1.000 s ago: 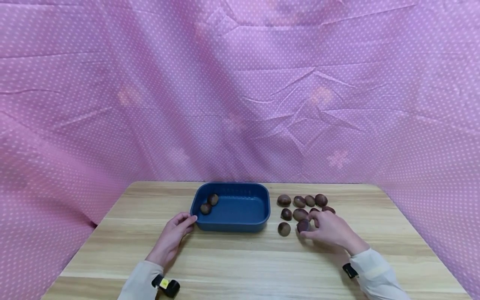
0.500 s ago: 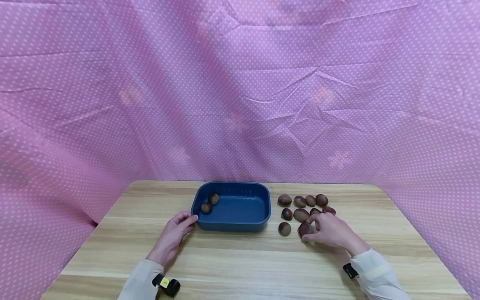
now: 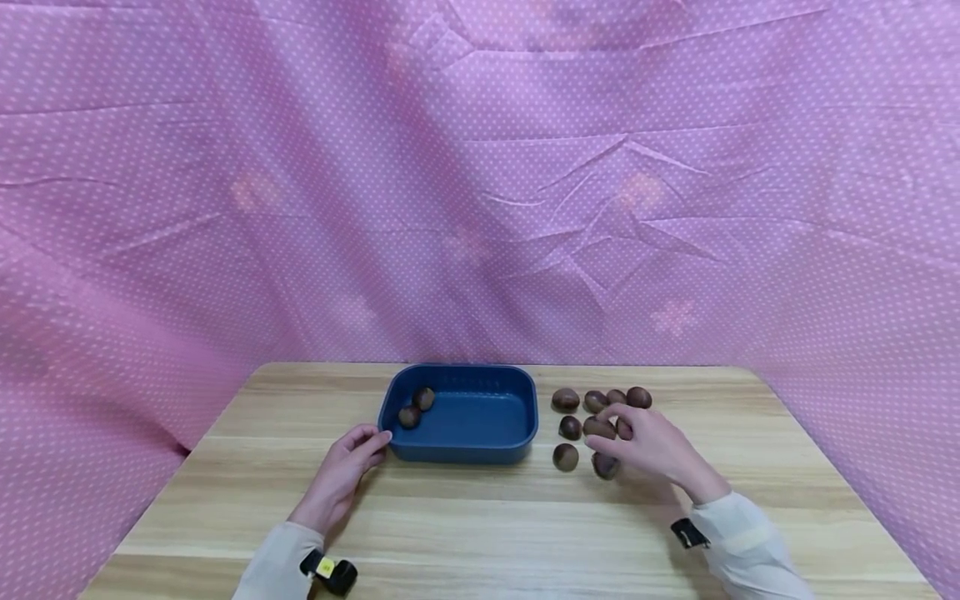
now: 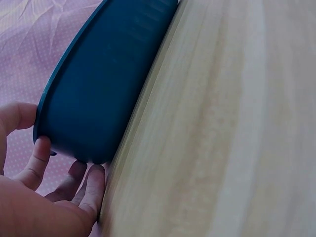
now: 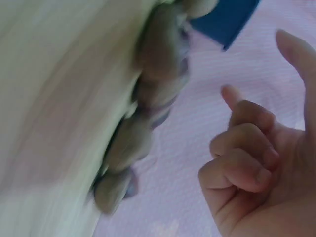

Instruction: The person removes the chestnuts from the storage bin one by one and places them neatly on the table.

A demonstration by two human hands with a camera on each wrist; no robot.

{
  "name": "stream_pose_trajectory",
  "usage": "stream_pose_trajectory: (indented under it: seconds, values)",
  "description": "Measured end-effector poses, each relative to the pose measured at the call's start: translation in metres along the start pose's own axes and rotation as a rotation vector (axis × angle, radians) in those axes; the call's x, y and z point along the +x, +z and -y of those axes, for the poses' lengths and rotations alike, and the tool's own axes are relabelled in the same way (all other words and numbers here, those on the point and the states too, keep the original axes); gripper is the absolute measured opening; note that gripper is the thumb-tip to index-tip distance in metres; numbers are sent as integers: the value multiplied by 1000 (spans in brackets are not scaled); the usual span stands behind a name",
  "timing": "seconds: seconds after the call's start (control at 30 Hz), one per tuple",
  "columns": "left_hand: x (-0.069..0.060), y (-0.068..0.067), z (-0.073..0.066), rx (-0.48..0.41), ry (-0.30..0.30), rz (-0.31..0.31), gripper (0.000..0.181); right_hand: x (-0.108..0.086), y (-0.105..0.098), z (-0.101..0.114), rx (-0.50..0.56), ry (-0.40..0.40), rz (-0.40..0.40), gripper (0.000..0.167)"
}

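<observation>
A blue rectangular bin stands at the back of the table, with two chestnuts inside near its left end. My left hand holds the bin's near left corner; in the left wrist view its thumb and index finger are at the rim and other fingertips touch the wall. To the right lie several brown chestnuts in loose rows. Over them hovers my right hand, thumb and index finger apart with nothing between, the other fingers curled. It partly covers the middle chestnuts.
The wooden table extends in front of the bin and chestnuts. A pink dotted cloth hangs behind and at both sides. A wrist camera is strapped to the left sleeve.
My right hand has come off the front chestnut and shifted up and left over the middle ones. That chestnut stays on the table. The left hand keeps its place on the bin.
</observation>
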State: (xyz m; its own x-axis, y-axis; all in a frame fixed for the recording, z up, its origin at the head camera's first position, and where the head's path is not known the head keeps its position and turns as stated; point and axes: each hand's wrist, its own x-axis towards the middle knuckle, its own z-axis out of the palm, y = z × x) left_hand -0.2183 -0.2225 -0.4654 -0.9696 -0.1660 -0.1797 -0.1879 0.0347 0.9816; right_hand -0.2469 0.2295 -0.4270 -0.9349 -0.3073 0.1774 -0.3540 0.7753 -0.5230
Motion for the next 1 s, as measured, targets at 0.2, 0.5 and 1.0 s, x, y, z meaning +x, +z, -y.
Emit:
stream_pose_trajectory:
  seconds: [0.2, 0.5, 1.0]
  values:
    - [0, -2, -1, 1, 6, 7, 17, 18, 8, 39, 109, -66, -78, 48]
    - [-2, -3, -1, -8, 17, -1, 15, 65, 42, 116, 332, -115, -70, 44]
    - [-2, 0, 2, -14, 30, 10, 14, 131, 128, 175, 456, -25, 80, 46]
